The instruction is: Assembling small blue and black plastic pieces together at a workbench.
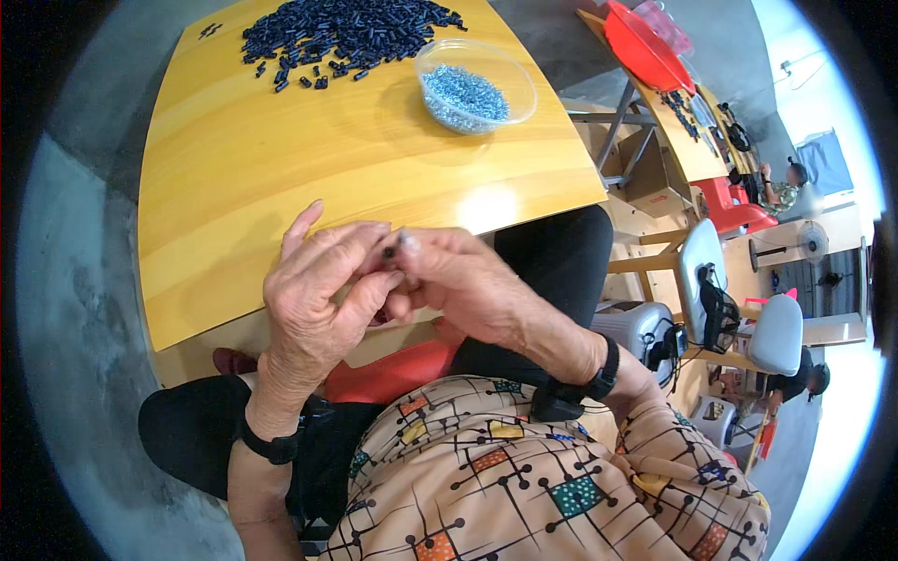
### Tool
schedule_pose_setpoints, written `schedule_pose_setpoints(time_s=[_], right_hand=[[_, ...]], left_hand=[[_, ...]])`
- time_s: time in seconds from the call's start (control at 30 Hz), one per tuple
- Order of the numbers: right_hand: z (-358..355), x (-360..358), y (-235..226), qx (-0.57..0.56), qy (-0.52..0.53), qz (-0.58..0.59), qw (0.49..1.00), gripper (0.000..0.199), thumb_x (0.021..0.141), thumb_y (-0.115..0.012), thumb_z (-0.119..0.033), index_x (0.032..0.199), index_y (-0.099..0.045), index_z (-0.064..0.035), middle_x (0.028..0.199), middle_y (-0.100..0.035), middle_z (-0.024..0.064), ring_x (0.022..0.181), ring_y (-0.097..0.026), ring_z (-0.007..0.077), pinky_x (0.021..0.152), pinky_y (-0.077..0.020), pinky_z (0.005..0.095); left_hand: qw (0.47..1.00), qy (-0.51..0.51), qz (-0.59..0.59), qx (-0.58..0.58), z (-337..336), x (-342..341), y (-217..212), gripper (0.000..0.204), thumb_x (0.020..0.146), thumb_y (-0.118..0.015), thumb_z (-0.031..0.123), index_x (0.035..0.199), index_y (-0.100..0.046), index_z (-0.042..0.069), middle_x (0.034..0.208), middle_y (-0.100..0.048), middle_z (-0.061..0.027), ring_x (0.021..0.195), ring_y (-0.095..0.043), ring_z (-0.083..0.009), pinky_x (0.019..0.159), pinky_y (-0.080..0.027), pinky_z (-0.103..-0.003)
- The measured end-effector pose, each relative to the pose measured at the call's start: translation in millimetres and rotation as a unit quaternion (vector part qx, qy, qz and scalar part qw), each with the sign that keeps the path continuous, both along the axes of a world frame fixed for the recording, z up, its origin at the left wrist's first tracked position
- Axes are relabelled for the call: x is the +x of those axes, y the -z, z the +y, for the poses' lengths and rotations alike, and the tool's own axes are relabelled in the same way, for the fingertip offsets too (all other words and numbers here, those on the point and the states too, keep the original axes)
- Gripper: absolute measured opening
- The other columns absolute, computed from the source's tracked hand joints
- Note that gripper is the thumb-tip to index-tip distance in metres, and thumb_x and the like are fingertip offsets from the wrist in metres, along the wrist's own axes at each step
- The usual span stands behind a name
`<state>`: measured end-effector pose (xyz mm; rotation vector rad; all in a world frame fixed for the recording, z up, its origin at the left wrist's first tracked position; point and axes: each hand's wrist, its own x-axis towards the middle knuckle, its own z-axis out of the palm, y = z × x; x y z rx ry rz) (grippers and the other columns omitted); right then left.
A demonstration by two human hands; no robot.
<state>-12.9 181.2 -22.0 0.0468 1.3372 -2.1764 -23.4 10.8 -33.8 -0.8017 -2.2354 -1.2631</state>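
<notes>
The person's two hands meet just past the near edge of the yellow table (253,178), toward the body. The right hand (458,285) is pinched narrow, thumb and fingers on a small dark piece (389,252) that shows only in part between the fingertips. The left hand (323,290) comes in from the other side, its thumb and first finger drawn close around the same spot, its little finger raised; whether it grips the piece too, I cannot tell. Across the table, a clear bowl (524,93) holds small pale-blue bits (463,93). Near it, at the far edge, spreads a pile of dark pieces (341,37), some lying loose in front.
</notes>
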Motion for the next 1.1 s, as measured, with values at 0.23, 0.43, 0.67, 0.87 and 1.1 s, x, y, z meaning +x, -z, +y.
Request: schedule_pose_setpoints(time_s=[0.23, 0.43, 0.67, 0.87, 1.1], right_hand=[[102, -17, -42, 0.007, 0.192, 0.163, 0.968, 0.036, 0.093, -0.047, -0.022, 0.116, -0.048, 0.0051, 0.083, -0.058, 0.0043, 0.056, -0.050, 0.0067, 0.054, -0.0445, 0.0210], [236, -54, -13, -0.063, 0.303, 0.115, 0.944, 0.033, 0.091, -0.044, -0.005, 0.122, -0.042, 0.0053, 0.090, -0.055, 0.0079, 0.067, -0.049, 0.0095, 0.062, -0.0438, 0.0220], [318, -103, 31, 0.027, 0.400, 0.024, 0.916, 0.024, 0.093, -0.040, -0.006, 0.114, -0.044, 0.0042, 0.093, -0.056, 0.0109, 0.077, -0.055, 0.0182, 0.071, -0.0493, 0.0292], [336, -146, 53, -0.013, 0.403, -0.023, 0.915, 0.018, 0.092, -0.042, -0.005, 0.105, -0.049, 0.0062, 0.090, -0.058, 0.0128, 0.077, -0.058, 0.0215, 0.071, -0.0519, 0.0305], [312, -163, 53, -0.019, 0.440, -0.079, 0.894, 0.013, 0.092, -0.045, -0.004, 0.101, -0.047, 0.0057, 0.085, -0.056, 0.0093, 0.074, -0.056, 0.0149, 0.066, -0.0508, 0.0213]], left_hand=[[0.998, -0.016, -0.055, 0.040, -8, -11, -2, 0.026, 0.074, -0.069, 0.010, 0.098, -0.063, 0.000, 0.085, -0.065, -0.0111, 0.082, -0.063, -0.0194, 0.088, -0.044, -0.038], [0.966, -0.062, -0.179, 0.175, -17, -24, 13, 0.014, 0.079, -0.063, 0.001, 0.092, -0.065, -0.002, 0.087, -0.065, -0.0107, 0.082, -0.062, -0.0156, 0.076, -0.047, -0.025], [0.973, -0.052, -0.175, 0.139, -12, -28, 14, 0.013, 0.078, -0.063, 0.002, 0.090, -0.065, -0.002, 0.087, -0.065, -0.0091, 0.083, -0.061, -0.0145, 0.075, -0.047, -0.025], [0.972, -0.046, -0.171, 0.157, -15, -27, 15, 0.011, 0.078, -0.062, 0.000, 0.089, -0.066, -0.002, 0.084, -0.066, -0.0108, 0.079, -0.063, -0.0157, 0.071, -0.049, -0.026], [0.973, -0.051, -0.162, 0.155, -16, -29, 17, 0.011, 0.077, -0.062, 0.000, 0.087, -0.066, -0.002, 0.082, -0.066, -0.0117, 0.076, -0.064, -0.0174, 0.069, -0.050, -0.026]])
